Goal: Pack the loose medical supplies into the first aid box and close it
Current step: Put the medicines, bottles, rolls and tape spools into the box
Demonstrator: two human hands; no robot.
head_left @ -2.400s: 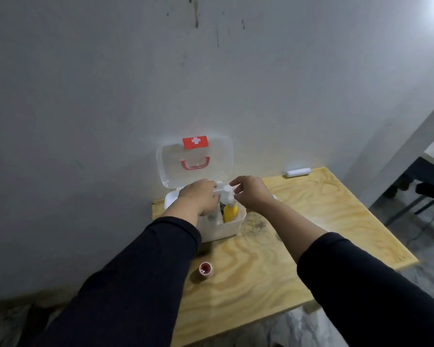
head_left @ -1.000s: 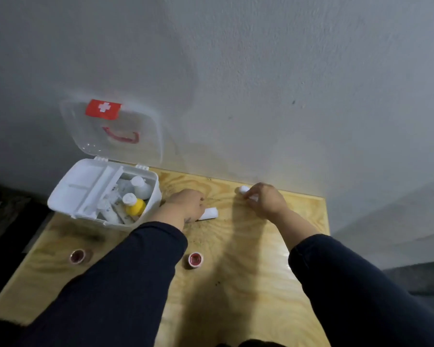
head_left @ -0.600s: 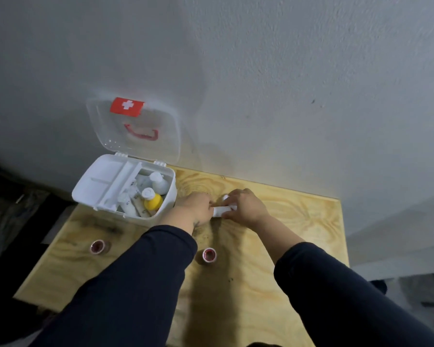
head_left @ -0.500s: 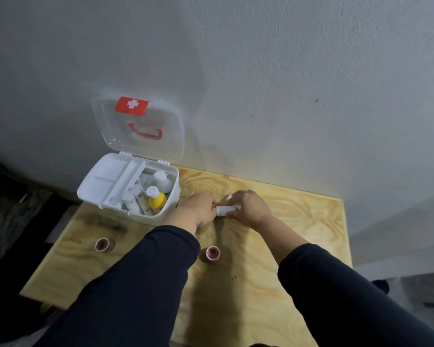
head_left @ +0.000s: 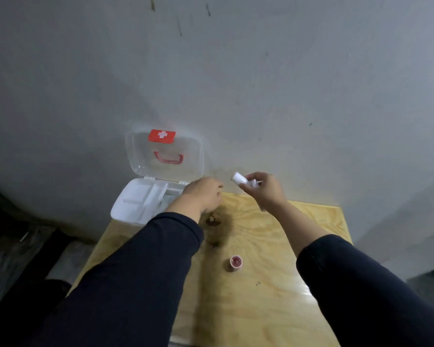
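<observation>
Head view. First aid box (head_left: 135, 206): lid up against wall, at table's (head_left: 273, 296) far left corner. Right hand (head_left: 263, 190): pinching white tube (head_left: 239, 180), raised above the table right of the box. Left hand (head_left: 204, 194): by box rim, grip cannot be told. Tape roll (head_left: 236, 262): loose mid-table.

Risks: sleeve may sweep roll off; tube could drop short of the box.
</observation>
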